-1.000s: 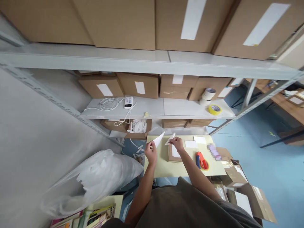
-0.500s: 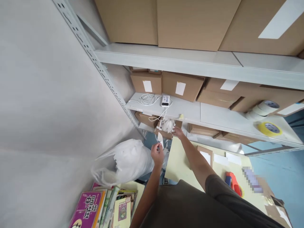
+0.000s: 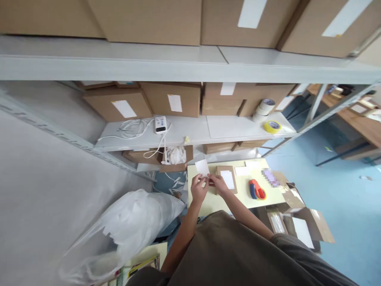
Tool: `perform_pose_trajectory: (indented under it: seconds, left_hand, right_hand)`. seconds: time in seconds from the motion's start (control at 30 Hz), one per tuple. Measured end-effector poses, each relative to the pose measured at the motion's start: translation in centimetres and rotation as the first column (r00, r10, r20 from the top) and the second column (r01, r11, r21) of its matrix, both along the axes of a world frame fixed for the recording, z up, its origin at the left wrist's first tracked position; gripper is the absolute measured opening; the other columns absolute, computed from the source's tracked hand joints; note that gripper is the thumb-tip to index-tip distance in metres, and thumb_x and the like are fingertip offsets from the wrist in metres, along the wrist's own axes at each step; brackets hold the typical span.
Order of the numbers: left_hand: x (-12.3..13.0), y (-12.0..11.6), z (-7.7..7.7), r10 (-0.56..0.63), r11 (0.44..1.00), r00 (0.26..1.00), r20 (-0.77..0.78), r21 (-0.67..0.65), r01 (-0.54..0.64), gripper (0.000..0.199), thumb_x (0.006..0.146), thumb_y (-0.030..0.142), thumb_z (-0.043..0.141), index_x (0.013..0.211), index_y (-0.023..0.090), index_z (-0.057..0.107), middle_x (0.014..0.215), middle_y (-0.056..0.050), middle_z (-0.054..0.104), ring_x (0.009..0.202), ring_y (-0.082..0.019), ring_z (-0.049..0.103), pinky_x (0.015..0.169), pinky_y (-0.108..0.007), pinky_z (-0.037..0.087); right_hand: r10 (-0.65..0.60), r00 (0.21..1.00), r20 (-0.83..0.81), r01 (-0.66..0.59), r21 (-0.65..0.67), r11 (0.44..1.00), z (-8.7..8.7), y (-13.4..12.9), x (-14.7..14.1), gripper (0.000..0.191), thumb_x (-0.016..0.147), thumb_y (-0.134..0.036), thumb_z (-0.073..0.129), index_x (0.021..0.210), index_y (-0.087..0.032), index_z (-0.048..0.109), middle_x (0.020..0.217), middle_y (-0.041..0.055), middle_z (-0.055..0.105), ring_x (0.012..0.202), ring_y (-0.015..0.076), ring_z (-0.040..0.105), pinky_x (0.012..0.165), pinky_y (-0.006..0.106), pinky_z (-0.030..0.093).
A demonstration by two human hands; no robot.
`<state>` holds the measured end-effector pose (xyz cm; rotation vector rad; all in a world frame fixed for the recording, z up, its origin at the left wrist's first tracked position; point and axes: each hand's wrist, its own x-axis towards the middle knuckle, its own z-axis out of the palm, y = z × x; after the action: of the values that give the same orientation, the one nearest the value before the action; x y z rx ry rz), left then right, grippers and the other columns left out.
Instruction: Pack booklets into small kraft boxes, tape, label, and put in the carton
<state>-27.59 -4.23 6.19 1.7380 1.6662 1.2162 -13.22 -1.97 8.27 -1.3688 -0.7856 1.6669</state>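
Observation:
A small white paper label stands up from between my two hands, above the left end of the pale yellow table. My left hand is closed on its lower edge. Close beside it, my right hand has its fingers pinched at the label's lower right corner. Just right of my hands lies a small cardboard box with a white label on it. Farther right on the table are white paper slips and a red and blue tape dispenser.
Behind the table, a grey shelf holds cardboard boxes, a white power strip, cables and tape rolls. Below it, an open box contains crumpled white paper. A large white plastic bag bulges at left; open cartons stand at right.
My right hand has left the box of crumpled paper and joined my left hand at the label. Both hands are now over the table, and the view has swung right.

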Motion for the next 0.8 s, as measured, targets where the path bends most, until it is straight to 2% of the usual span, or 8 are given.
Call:
perform_pose_trajectory:
  seconds: [0.07,0.13,0.23,0.3,0.37,0.53,0.67,0.8]
  left_hand:
    - [2.2,-0.3,-0.7,-0.124,0.992,0.992,-0.006,-0.019,0.124,0.022,0.09,0.041,0.071,0.102,0.026,0.081,0.13,-0.014,0.067,0.115,-0.029,0.064,0.104,-0.045,0.052]
    - [4.1,-0.6,-1.8,-0.154,0.986,0.987,0.052,-0.059,0.157,0.027,0.09,0.045,0.072,0.107,0.025,0.079,0.134,-0.014,0.066,0.119,-0.03,0.063,0.104,-0.045,0.052]
    - [6.2,-0.7,-4.2,-0.034,0.97,0.964,0.262,-0.225,0.095,0.031,0.091,0.048,0.066,0.107,0.021,0.071,0.111,-0.012,0.072,0.1,-0.024,0.069,0.089,-0.039,0.057]
    - [7.3,-0.6,-5.8,0.024,0.93,0.922,0.386,-0.346,0.121,0.029,0.088,0.047,0.067,0.1,0.02,0.065,0.089,-0.006,0.072,0.083,-0.02,0.071,0.079,-0.033,0.057]
    - [8.1,-0.6,-7.1,0.061,0.901,0.907,0.416,-0.414,0.129,0.026,0.083,0.044,0.07,0.092,0.021,0.06,0.079,-0.002,0.07,0.077,-0.019,0.07,0.075,-0.03,0.055]
    - [9.9,-1.1,-8.9,0.096,0.865,0.965,0.242,-0.5,0.039,0.017,0.079,0.033,0.071,0.083,0.022,0.058,0.08,-0.002,0.072,0.08,-0.019,0.071,0.076,-0.029,0.053]
    - [11.4,-1.3,-9.8,0.109,0.839,0.987,0.122,-0.544,-0.025,0.013,0.08,0.028,0.071,0.081,0.022,0.059,0.082,-0.003,0.074,0.079,-0.019,0.071,0.075,-0.028,0.051]
    - [12.3,-1.2,-10.8,0.112,0.804,0.994,0.019,-0.589,-0.079,0.013,0.08,0.025,0.072,0.079,0.022,0.06,0.083,-0.004,0.075,0.08,-0.019,0.071,0.075,-0.027,0.049]
  right_hand:
    - [-0.159,0.986,0.056,0.161,-0.019,0.987,-0.5,-0.9,2.4,0.038,0.069,-0.054,0.084,0.072,-0.019,0.069,0.077,0.006,0.074,0.076,0.0211,0.071,0.073,0.031,0.055]
    - [-0.263,0.961,0.084,0.268,-0.052,0.962,-1.5,-1.8,4.6,0.037,0.064,-0.052,0.085,0.072,-0.02,0.067,0.075,0.0044,0.073,0.073,0.02,0.071,0.069,0.03,0.054]
    - [-0.3,0.951,0.073,0.306,-0.101,0.947,-3.4,-3.3,7.2,0.039,0.062,-0.053,0.083,0.073,-0.021,0.065,0.076,0.004,0.073,0.073,0.0198,0.072,0.067,0.028,0.052]
    - [-0.283,0.956,0.078,0.291,-0.111,0.95,-4.9,-4.2,8.3,0.04,0.062,-0.055,0.081,0.073,-0.021,0.064,0.077,0.0043,0.073,0.074,0.0204,0.072,0.067,0.028,0.052]
    - [-0.247,0.955,0.166,0.266,-0.105,0.958,-6.4,-4.8,9.1,0.04,0.064,-0.058,0.077,0.073,-0.022,0.064,0.074,0.0036,0.072,0.072,0.0212,0.071,0.063,0.028,0.051]
    - [-0.168,0.859,0.484,0.213,-0.038,0.976,-9.3,-5.1,10.7,0.029,0.071,-0.047,0.071,0.083,-0.021,0.071,0.056,-0.0033,0.059,0.063,0.0206,0.063,0.062,0.029,0.048]
    - [-0.143,0.724,0.675,0.164,0.033,0.986,-11.0,-5.1,11.7,0.051,0.074,-0.033,0.064,0.122,-0.018,0.066,0.066,-0.004,0.063,0.068,0.0215,0.065,0.07,0.029,0.049]
    - [-0.063,0.695,0.716,0.101,-0.011,0.995,-12.6,-5.1,12.0,0.053,0.079,-0.03,0.061,0.13,-0.019,0.06,0.075,-0.0019,0.067,0.075,0.0223,0.068,0.072,0.029,0.049]
